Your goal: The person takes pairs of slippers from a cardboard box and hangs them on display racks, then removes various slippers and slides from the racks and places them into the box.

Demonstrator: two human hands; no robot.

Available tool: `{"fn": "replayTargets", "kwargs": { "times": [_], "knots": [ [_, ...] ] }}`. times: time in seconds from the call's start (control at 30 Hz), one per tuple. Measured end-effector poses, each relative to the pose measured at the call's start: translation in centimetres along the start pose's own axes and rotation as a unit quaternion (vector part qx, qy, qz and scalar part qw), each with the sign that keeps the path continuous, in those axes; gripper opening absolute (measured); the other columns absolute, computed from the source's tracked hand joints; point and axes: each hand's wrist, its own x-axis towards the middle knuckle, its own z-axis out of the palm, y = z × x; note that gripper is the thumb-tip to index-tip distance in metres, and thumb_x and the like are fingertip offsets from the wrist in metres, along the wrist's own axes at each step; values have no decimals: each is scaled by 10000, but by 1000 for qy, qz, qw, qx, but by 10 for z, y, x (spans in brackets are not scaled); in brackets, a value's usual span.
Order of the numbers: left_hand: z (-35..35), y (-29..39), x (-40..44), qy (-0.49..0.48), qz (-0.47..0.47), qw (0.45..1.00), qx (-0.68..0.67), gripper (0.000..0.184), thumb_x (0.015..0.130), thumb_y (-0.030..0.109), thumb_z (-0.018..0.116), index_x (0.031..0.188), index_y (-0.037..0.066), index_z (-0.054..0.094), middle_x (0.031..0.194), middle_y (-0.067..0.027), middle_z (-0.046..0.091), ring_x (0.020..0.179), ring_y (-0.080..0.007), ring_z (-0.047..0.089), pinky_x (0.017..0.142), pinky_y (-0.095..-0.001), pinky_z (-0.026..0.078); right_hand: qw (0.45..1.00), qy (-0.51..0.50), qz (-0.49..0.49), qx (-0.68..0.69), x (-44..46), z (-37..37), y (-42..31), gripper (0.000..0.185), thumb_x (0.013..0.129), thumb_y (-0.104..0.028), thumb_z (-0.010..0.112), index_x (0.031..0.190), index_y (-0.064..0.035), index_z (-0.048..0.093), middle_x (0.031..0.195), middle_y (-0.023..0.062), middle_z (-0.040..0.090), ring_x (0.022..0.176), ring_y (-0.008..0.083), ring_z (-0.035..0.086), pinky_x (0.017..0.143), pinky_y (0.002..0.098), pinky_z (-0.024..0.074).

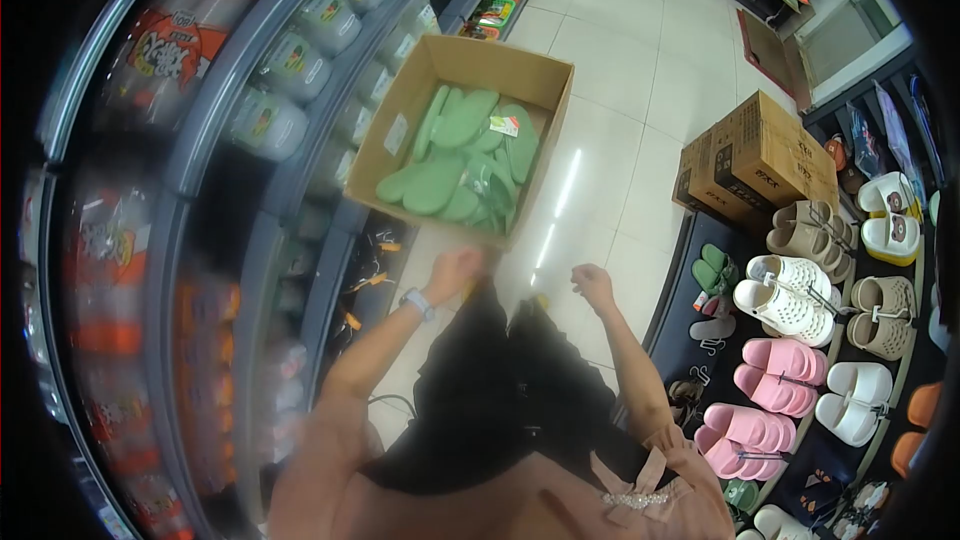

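An open cardboard box [548, 90] stands ahead of me, beside the left shelves. Inside lie several green slippers [425, 187], with a white tag [504, 126] on one. My left hand [456, 273], with a pale watch or band [418, 304] on its wrist, is just below the box's near edge. Its fingers are blurred, and I cannot tell whether they touch the cardboard. My right hand [594, 287] hangs over the floor to the right of the box, apart from it. Its fingers are loosely curled in, with nothing visible in them.
Shelves [215, 140] with plastic jars [297, 62] line the left. On the right, a rack holds pink slippers [780, 376], white clogs [787, 298] and other footwear. Closed cartons [765, 162] stand at that rack's far end. Pale floor tiles [610, 50] run between.
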Motion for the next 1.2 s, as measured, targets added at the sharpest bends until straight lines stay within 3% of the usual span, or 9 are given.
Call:
{"fn": "replayTargets", "kwargs": {
  "times": [0.2,0.3,0.37,0.4,0.5,0.53,0.63,0.9,1.2],
  "knots": [
    [-45,-17,105,-26,-37,999,-13,147,849,85,523,932,-15,592,788,-86,643,720,-146,616,644,-251,486,999,-24,-25,-2,6,39,-61,207,819,-133,548,940,22,612,756,97,631,602,142,593,551,261,464],
    [-67,-15,156,0,-55,996,77,217,795,94,568,988,-6,575,876,-132,631,810,-252,610,738,-313,482,1000,2,-8,-17,0,53,-74,213,813,-130,550,948,20,616,756,98,637,610,145,598,567,265,473],
    [-75,-33,188,61,34,983,168,361,739,102,601,1083,15,530,1015,-172,584,957,-344,541,860,-374,428,999,18,23,-39,-4,59,-87,215,815,-122,544,956,25,613,764,107,634,612,160,600,591,270,486],
    [-84,-33,207,-11,-16,980,199,495,720,110,620,1177,23,452,1154,-197,500,1086,-363,446,933,-415,363,998,24,30,-40,-3,64,-86,215,815,-122,544,956,25,613,764,107,634,612,160,600,591,270,486],
    [-86,-70,249,32,-5,957,287,593,694,122,654,1216,9,394,1224,-211,435,1116,-377,414,932,-423,365,995,74,60,-24,0,80,-90,136,808,-94,584,899,-6,633,655,29,590,561,96,554,547,239,454],
    [-90,-76,263,-39,-38,949,310,675,671,131,681,1245,0,350,1288,-220,366,1144,-386,390,940,-441,359,993,91,81,2,0,85,-97,137,808,-95,584,902,-9,635,660,29,593,568,95,554,551,239,454],
    [-88,-95,290,-19,-17,936,351,714,657,122,690,1265,10,332,1316,-217,340,1161,-378,384,942,-445,359,987,127,101,15,3,99,-115,146,806,-99,589,911,-9,635,672,33,601,580,96,554,560,243,454],
    [-74,-130,334,-112,-55,916,381,768,669,136,694,1311,24,289,1345,-208,298,1185,-365,354,957,-433,338,980,126,108,-108,0,121,-148,158,797,-128,606,921,-34,637,691,81,618,572,158,560,585,290,462],
    [-114,-115,326,-85,107,905,402,636,729,133,598,1277,-16,312,1259,-236,376,1085,-380,436,874,-445,405,977,119,68,-160,12,114,-146,180,787,-146,612,927,-35,633,738,111,631,614,214,592,615,320,476]
  ]
}}
